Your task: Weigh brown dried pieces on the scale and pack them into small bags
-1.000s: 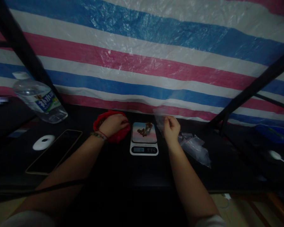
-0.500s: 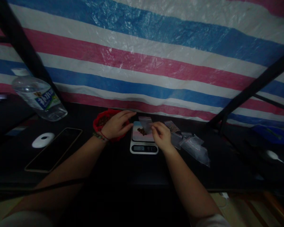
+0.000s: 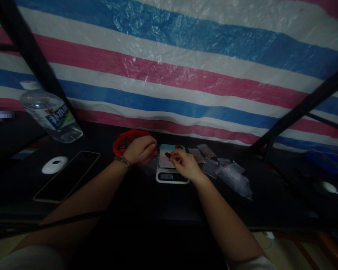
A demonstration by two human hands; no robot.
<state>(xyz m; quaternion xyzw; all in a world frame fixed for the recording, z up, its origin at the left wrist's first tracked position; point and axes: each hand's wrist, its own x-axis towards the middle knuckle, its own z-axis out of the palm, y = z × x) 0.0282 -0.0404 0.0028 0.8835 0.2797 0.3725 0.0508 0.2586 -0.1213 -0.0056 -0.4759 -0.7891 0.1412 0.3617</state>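
we see our left hand (image 3: 141, 149) curled loosely in front of the red bowl (image 3: 126, 141), fingers bent around the top of a small clear bag (image 3: 150, 165) that hangs down beside the scale (image 3: 171, 169); the grip looks closed on the bag's edge, though the dim light blurs the fingertips. our right hand (image 3: 186, 165) rests over the right part of the scale's platform, thumb and forefinger pinched together just beside the little heap of brown bits (image 3: 168, 154) lying on the platform; we cannot tell whether anything is held in that pinch. the red bowl holds more of the same brown bits and sits just left of the scale, touching or nearly touching our left hand. to the right of the scale a scatter of clear bags (image 3: 231, 176) lies on the dark counter (image 3: 135, 195), some of them with dark contents. further left on the counter we see a phone (image 3: 67, 175) lying flat, a white round disc (image 3: 55, 165) beside it, and a water bottle (image 3: 52, 114) tilted in the view. a striped tarp (image 3: 169, 67) in blue, white and pink hangs behind everything.
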